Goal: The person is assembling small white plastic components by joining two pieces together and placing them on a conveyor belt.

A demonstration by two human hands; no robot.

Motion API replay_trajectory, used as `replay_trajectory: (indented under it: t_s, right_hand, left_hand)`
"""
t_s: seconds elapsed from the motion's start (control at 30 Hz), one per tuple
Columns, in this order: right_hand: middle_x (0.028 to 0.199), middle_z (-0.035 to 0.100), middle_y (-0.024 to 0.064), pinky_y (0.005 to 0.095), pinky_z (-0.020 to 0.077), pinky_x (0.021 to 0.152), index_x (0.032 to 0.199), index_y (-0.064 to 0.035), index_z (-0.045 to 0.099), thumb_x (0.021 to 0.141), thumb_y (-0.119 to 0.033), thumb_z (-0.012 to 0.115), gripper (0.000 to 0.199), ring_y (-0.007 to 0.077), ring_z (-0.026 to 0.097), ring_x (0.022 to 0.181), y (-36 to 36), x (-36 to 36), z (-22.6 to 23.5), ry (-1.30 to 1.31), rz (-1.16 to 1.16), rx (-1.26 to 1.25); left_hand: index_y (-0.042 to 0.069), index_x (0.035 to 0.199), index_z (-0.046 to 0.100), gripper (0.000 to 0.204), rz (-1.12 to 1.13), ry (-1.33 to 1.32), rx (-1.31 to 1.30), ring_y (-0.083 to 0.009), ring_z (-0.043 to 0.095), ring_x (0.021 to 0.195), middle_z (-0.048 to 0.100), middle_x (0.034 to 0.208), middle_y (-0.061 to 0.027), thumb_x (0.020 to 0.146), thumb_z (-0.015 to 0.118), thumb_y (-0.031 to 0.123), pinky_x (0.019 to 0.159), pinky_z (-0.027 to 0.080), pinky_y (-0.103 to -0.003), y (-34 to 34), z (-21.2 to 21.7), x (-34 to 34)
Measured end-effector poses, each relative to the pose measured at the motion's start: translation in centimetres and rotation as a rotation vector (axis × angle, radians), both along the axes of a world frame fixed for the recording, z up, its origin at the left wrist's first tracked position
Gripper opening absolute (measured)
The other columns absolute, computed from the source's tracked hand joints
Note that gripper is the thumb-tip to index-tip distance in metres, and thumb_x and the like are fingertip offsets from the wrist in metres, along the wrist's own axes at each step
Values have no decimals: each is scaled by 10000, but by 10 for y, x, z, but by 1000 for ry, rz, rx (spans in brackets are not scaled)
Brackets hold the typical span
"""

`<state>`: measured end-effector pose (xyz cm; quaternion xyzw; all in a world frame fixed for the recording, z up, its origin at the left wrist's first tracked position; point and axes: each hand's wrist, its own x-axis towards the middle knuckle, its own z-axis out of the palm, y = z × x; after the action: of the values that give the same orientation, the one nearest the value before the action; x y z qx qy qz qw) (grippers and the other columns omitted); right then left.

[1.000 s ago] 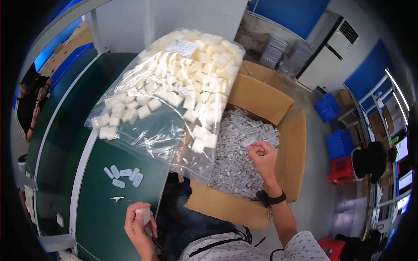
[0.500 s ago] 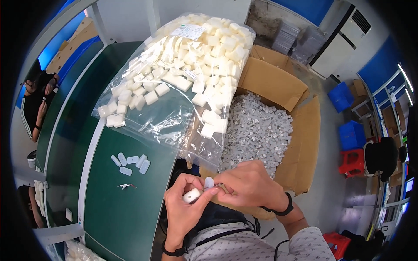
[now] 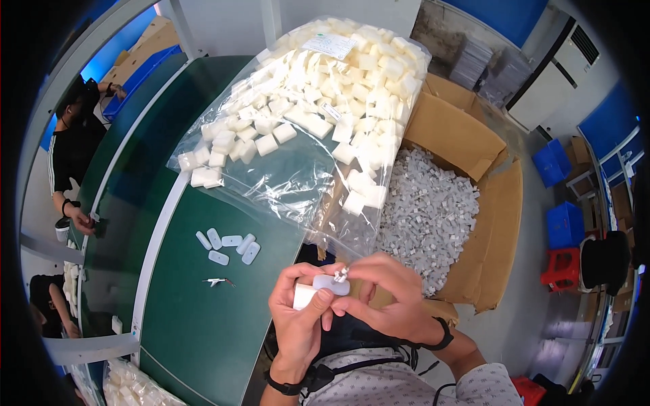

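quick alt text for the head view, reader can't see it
Left hand holding a white block and a pale oval piece; right hand at a small white part by that piece. Six more oval pieces and a wired part lie on a green table; beyond are a clear bag of white blocks and a carton of small grey parts.

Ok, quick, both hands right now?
Left hand: closed, holding a white block and pale oval piece.
Right hand: at a small whitish part; grip unclear.
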<state>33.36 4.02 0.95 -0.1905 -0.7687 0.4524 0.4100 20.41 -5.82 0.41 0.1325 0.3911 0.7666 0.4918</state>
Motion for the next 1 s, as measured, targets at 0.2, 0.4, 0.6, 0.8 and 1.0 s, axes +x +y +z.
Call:
replay_trajectory:
  t_s: [0.2,0.4,0.6,0.8,1.0]
  right_hand:
    - [999,694,75,217,463,466,1011,-35,723,783,-53,842,257,75,626,543,7,2,4,-14,5,25]
    - [969,679,37,237,476,476,997,-86,735,775,-73,824,239,108,641,566,23,10,24,-269,80,259]
    - [954,673,24,252,480,485,1048,-96,740,763,-111,824,298,130,636,583,18,11,23,-255,85,333]
    - [942,683,31,243,468,486,1100,-89,747,743,-107,849,373,114,620,577,18,10,23,-174,101,268]
    - [918,683,20,251,485,506,1106,-105,745,740,-191,879,399,134,641,619,14,11,16,-85,101,356]
  left_hand:
    - [1,1142,656,301,-42,117,-46,-157,648,690,697,1035,-141,865,771,28,512,477,-226,-5,1,-9]
    - [14,1004,757,312,182,1062,-172,-174,645,792,696,934,-101,708,855,-8,688,504,-289,-8,22,-19]
    - [21,892,769,211,178,1162,-149,-198,651,736,694,854,-104,704,853,-21,628,493,-291,-18,20,-18]
    - [14,907,758,213,131,1162,-170,-218,678,743,716,867,-117,716,840,-35,653,516,-297,-15,21,-17]
    - [-7,906,751,193,3,1001,-105,-214,694,768,733,879,-128,733,831,-38,689,534,-302,-17,6,-23]
